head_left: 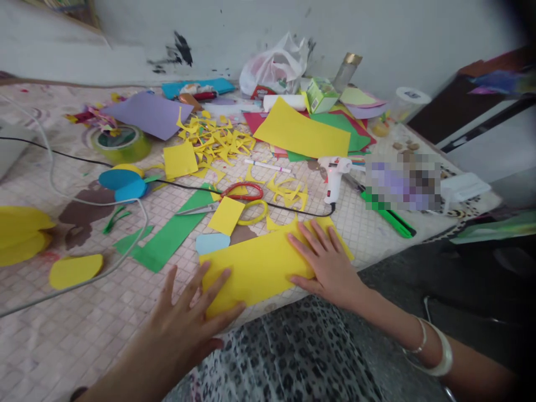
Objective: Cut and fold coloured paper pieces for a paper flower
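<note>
A yellow sheet of craft paper [259, 271] lies flat at the table's front edge. With fingers spread, my left hand [188, 321] reaches over its left end, fingertips at the paper. My right hand [324, 259] rests open on the right end, fingers spread across it. Just beyond the sheet are a small yellow square [226, 215], a light blue paper piece [212, 243] and scissors [199, 209] with a red handle loop and a yellow one. The square partly covers the scissors. A green paper strip [167, 243] runs under the blades.
A white glue gun [334, 181] with a black cord stands beyond my right hand, near a green cutter knife [387, 215]. Yellow scraps [218, 137], a tape roll [121, 145] and a larger yellow sheet [304, 133] lie farther back. A grey cable [142, 212] crosses the left side.
</note>
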A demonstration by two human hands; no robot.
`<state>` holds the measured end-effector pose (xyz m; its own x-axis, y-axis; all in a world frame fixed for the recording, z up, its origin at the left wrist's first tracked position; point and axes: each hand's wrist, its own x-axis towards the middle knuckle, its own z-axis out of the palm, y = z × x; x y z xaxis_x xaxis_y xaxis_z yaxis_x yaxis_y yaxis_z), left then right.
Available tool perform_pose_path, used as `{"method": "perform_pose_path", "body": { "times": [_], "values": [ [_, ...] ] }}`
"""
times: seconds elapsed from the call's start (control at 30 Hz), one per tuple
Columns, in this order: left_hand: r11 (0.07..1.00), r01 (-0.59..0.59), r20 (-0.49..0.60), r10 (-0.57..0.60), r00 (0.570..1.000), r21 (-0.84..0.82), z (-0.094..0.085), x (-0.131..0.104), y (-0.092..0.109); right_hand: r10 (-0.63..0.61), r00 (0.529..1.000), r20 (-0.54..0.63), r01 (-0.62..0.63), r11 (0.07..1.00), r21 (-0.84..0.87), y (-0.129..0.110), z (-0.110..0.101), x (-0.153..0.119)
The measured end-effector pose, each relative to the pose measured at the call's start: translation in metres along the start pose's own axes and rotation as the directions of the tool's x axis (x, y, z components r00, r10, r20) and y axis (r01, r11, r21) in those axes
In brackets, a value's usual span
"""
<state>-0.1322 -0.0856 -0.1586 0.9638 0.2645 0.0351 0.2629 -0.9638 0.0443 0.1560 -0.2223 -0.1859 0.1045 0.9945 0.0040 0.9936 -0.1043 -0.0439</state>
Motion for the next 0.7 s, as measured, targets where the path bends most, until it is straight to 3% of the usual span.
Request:
{"method": "perform_pose_path", "body": {
  "times": [0.4, 0.5, 0.6, 0.7],
  "values": [
    [0.992, 0.09, 0.027, -0.093, 0.995, 0.086, -0.02, -0.053, -0.017, -0.02, 0.998, -0.056, 0.021, 1.0, 0.009, 0.001, 0.004, -0.001],
    [0.995, 0.087, -0.059, -0.085, 0.995, 0.047, -0.019, -0.036, -0.001, -0.013, 0.998, -0.065, 0.014, 1.0, 0.021, 0.001, 0.005, 0.0],
    [0.997, -0.036, -0.076, 0.041, 0.996, 0.065, -0.009, 0.004, 0.032, -0.013, 0.997, -0.073, 0.015, 1.0, 0.028, 0.0, 0.003, 0.0],
    [0.997, -0.072, -0.085, 0.074, 0.994, 0.026, 0.007, 0.046, 0.07, -0.032, 0.997, -0.069, 0.034, 0.999, 0.029, 0.0, 0.0, -0.001]
  ]
}}
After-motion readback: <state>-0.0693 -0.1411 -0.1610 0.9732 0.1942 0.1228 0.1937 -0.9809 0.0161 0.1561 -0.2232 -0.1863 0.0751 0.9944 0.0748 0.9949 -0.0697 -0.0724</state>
